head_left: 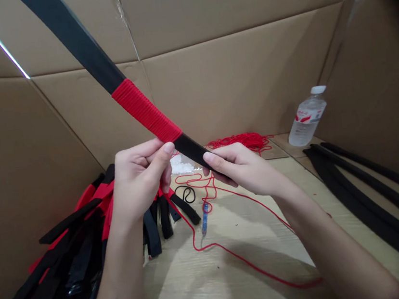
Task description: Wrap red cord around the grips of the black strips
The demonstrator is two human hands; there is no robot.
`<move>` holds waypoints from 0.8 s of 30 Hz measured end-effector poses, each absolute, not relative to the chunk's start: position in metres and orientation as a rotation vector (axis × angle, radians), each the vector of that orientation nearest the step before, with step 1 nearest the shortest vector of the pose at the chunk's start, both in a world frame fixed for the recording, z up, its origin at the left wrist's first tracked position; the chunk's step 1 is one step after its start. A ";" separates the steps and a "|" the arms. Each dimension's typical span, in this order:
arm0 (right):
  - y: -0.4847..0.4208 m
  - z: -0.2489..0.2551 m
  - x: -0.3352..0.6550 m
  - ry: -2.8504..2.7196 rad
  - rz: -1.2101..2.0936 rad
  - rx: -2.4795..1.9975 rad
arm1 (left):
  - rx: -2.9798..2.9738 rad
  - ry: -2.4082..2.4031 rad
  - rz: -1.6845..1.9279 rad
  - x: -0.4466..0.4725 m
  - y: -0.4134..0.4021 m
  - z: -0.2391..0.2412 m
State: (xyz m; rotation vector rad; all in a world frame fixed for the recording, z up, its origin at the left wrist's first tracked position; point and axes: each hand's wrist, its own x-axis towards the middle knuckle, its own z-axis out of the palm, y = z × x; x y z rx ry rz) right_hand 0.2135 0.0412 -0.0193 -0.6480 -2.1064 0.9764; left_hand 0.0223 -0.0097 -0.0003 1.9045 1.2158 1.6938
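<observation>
A long flat black bar (77,38) rises diagonally toward the upper left, with a tight band of red cord wrapping (147,111) around its middle. My left hand (139,176) grips the bar just below the wrapping, its thumb resting near the band's lower edge. A little further down, my right hand (240,169) holds the bar's black lower section, with the fingers curled around it. A thin loose red cord (234,256) runs across the tabletop beneath my hands. I cannot tell whether it joins the wrapping.
A red cord tangle (242,141) lies behind my hands, near a blue-handled tool (204,219) and white material (181,165). A pile of black-and-red pieces (76,242) is at left. Long black strips (368,201) and a plastic bottle (307,117) are at right. Cardboard walls surround the wooden table.
</observation>
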 end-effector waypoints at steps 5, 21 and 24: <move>0.044 -0.017 0.217 -2.061 1.299 -0.508 | 1.946 1.191 1.681 0.022 -0.010 0.000; 0.040 -0.016 0.220 -1.898 1.828 -0.298 | 1.890 0.896 1.669 0.022 -0.011 -0.003; 0.039 -0.016 0.219 -1.911 1.781 -0.317 | 1.907 0.916 1.656 0.020 -0.011 -0.004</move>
